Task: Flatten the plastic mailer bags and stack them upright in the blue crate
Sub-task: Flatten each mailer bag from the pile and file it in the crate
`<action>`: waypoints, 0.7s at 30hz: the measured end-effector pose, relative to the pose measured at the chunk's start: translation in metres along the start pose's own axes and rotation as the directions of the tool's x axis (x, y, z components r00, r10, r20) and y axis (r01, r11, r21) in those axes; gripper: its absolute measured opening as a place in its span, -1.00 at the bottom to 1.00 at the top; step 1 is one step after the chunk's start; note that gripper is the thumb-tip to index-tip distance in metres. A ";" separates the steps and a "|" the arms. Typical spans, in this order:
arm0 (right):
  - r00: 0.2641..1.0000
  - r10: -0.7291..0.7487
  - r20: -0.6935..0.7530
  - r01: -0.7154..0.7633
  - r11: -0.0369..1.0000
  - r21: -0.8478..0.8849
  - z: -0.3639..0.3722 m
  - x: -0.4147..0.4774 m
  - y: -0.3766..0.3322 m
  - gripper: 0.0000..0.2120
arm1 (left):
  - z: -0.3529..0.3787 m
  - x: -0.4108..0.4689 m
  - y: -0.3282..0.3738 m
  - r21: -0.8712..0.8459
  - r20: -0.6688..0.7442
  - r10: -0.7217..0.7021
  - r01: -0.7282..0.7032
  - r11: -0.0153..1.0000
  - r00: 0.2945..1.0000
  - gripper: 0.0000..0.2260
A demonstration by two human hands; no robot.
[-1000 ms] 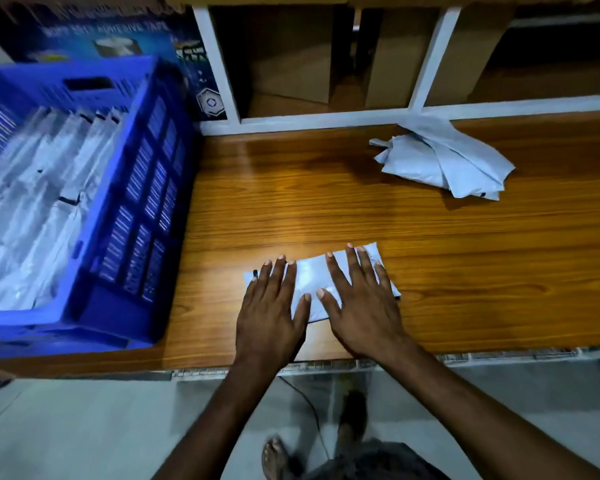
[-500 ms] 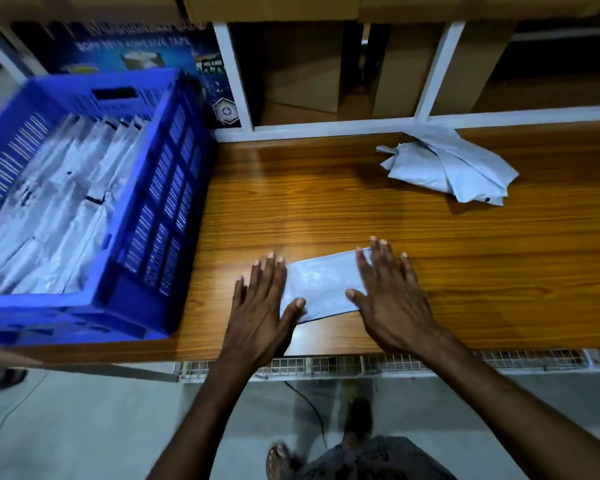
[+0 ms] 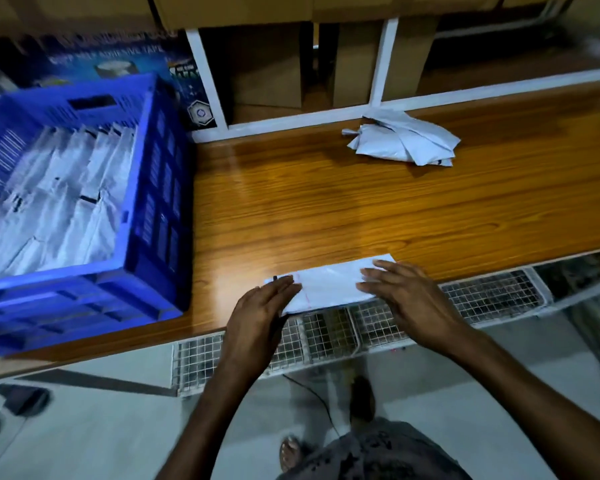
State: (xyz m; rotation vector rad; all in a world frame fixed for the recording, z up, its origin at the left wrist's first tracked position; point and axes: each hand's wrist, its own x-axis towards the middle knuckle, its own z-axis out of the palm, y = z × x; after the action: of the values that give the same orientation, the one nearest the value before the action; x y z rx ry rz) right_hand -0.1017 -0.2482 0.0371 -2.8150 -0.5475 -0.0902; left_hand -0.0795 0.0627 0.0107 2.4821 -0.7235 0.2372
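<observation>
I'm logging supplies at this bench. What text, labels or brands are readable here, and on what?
"ADHESIVE TAPE": on the blue printed carton behind the blue crate.
Its other lines and hexagon badge: too blurred to read.
Flattened mailer bag: no readable print.

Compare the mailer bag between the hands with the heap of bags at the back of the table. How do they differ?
The bag lies flat and smooth; the heap is crumpled and bulky. The bag is at the table's near edge; the heap is at the back. The left hand and right hand touch the bag's ends; nothing touches the heap. Both are pale plastic.
</observation>
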 end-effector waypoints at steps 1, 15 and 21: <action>0.998 0.027 -0.062 -0.026 1.000 0.014 -0.010 0.001 -0.003 -0.47 | -0.008 0.002 0.004 -0.095 -0.064 -0.053 0.046 0.994 0.997 -0.44; 0.977 0.196 -0.083 -0.201 0.978 -0.052 -0.014 0.094 0.004 -0.49 | 0.015 0.062 -0.006 -0.115 -0.250 -0.398 0.381 0.917 0.883 -0.46; 0.961 0.204 0.186 -0.183 0.975 -0.127 0.052 0.100 -0.024 -0.43 | 0.048 0.089 -0.011 0.232 0.126 -0.278 0.244 0.942 0.952 -0.40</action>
State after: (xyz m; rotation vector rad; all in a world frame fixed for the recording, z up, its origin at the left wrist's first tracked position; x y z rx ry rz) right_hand -0.0175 -0.1765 0.0040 -2.9863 -0.3128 0.2081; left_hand 0.0021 0.0041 -0.0071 2.7938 -0.4381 0.0203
